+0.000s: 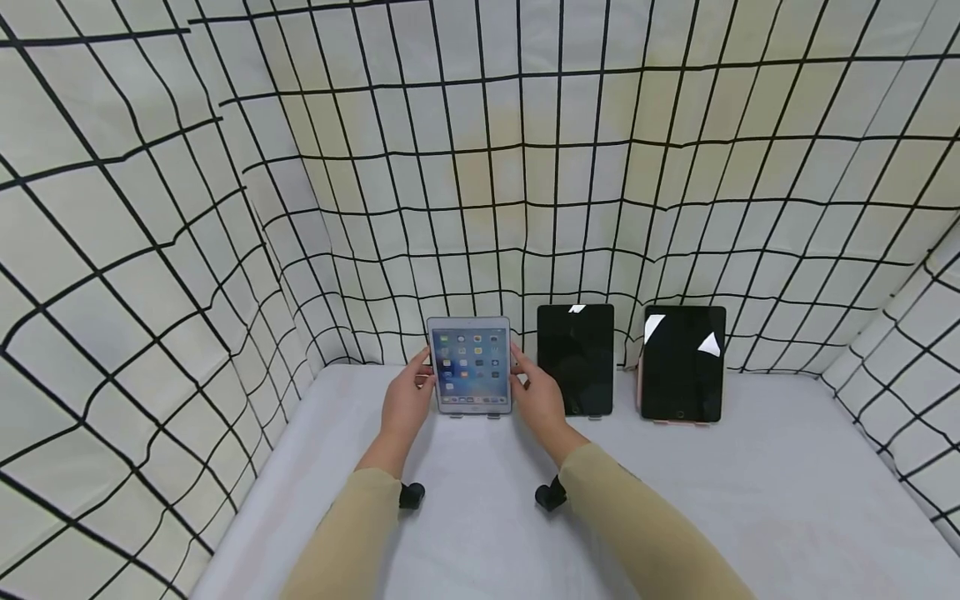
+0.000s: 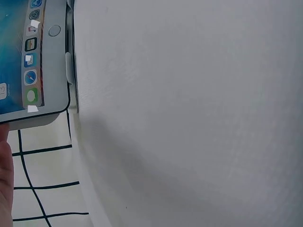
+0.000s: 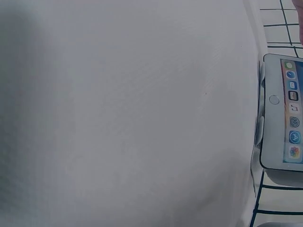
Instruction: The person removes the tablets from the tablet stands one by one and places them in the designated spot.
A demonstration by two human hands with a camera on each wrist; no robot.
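A tablet (image 1: 470,365) in a light frame, its screen lit with app icons, leans upright on a stand whose small lips (image 2: 70,67) hold its lower edge. At its left edge my left hand (image 1: 406,403) grips with thumb and fingers. My right hand (image 1: 538,406) holds the opposite edge the same way. In the right wrist view the tablet's lower end (image 3: 274,118) shows the round home button, while the right hand lies out of frame. Part of the left hand (image 2: 5,179) appears at the left border of its wrist view.
Two dark-screened tablets, a middle one (image 1: 576,354) and a right one (image 1: 682,362), stand to the right on stands. All are on a white-covered table (image 1: 480,517). White walls with black grid lines (image 1: 525,167) enclose the back and sides.
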